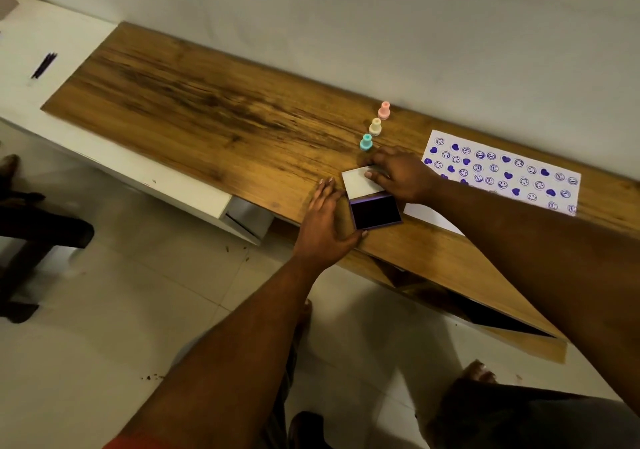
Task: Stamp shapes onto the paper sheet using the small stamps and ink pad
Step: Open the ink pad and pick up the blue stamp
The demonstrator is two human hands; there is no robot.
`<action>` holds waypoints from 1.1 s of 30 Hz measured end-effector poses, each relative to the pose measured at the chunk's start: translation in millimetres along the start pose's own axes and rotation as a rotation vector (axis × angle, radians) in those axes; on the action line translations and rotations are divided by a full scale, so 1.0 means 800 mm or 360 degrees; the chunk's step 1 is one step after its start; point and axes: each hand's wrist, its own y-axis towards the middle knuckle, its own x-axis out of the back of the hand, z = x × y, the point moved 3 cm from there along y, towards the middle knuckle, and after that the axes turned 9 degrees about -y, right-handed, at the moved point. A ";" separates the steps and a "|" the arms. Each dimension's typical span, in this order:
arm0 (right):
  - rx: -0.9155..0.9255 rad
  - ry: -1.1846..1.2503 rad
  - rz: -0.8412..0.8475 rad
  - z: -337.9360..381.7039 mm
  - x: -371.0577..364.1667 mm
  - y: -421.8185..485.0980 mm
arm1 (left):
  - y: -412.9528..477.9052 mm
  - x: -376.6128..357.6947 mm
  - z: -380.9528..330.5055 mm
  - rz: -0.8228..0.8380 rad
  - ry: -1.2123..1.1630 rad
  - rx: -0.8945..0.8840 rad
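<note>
**Mia:** What is nearest to us?

**Sam:** Two bare arms reach up from the bottom. The left hand point(323, 221) lies flat on the wooden board point(194, 102), fingers spread apart. Its thumb touches the near corner of the ink pad point(375, 210). It grips nothing.

**Mia:** And the ink pad?

**Sam:** It sits near the front edge of the board and it is open. The dark ink faces up. The white lid point(360, 180) is flipped back at 12 o'clock from the ink.

**Mia:** What does the right hand do?

**Sam:** The right hand point(401, 176) rests on the lid, fingers pressed down on its far edge. I cannot tell if it pinches the lid or just pushes.

**Mia:** Is the pad hard to hold?

**Sam:** I think it is light and stiff, like a little box. It could slide on smooth wood, so hold its sides. The ink is wet and messy, so keep fingers off the dark part.

**Mia:** Where are the stamps?

**Sam:** Farther back, at 12 o'clock from the pad, standing in a row. First the blue stamp point(365, 143), then the cream stamp point(375, 126), then the pink stamp point(384, 110). They look small and light. Pinch one by its thin top knob.

**Mia:** And the paper?

**Sam:** The paper sheet point(502, 174) lies at 2 o'clock from the pad. It is almost full of purple hearts and smiley faces. Paper is thin and bends, so hold it flat while stamping.
</note>
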 end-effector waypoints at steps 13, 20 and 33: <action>-0.0133 -0.0243 -0.0557 -0.002 0.039 0.002 | 0.002 0.002 -0.003 0.0040 0.0098 0.0016; -0.0343 -0.0377 -0.0491 0.021 0.052 0.040 | 0.013 0.024 -0.005 -0.0150 0.0032 -0.0029; -0.0152 -0.0454 -0.0290 0.086 0.015 0.082 | 0.044 0.047 0.029 -0.0322 0.0098 0.0377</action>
